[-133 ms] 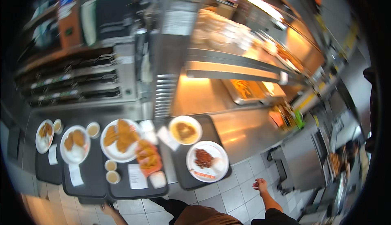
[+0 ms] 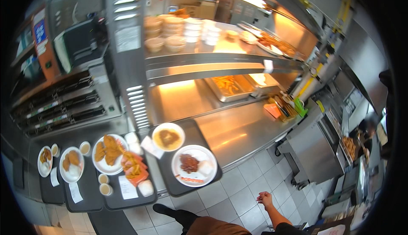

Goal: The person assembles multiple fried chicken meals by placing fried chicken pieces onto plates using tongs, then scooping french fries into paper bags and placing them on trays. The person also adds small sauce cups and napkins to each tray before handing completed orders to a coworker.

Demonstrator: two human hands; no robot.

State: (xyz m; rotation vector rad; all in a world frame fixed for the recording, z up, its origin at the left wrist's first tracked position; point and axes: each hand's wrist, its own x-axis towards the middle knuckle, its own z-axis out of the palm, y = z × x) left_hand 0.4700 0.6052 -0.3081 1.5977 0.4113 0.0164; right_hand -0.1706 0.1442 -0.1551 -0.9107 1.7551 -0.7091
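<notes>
My right hand (image 2: 264, 198) hangs over the tiled floor, its fingers loosely bent and a little apart, with nothing visible in it. My left hand is out of view. Nearest to my right hand is a dark tray (image 2: 163, 169) with a plate of glazed brown meat (image 2: 189, 163) and a white piece beside it. A bowl of yellowish food with brown topping (image 2: 170, 138) and a slip of paper (image 2: 151, 147) share that tray. Further left, another tray (image 2: 108, 203) carries a plate of fried chicken (image 2: 108, 150), fries in an orange carton (image 2: 134, 167), small cups (image 2: 106, 189) and a receipt (image 2: 127, 187).
More trays with plates, such as one of chicken (image 2: 72, 167), line the steel counter (image 2: 238, 131) leftward. Above it, a heated shelf holds stacked cups (image 2: 174, 33) and a pan of fries (image 2: 227, 86). A wheeled steel cabinet (image 2: 312, 152) stands right, near another person (image 2: 367, 126).
My view has swung right, so the counter and trays sit further left. My left hand has left the picture; my right hand still hangs over the floor.
</notes>
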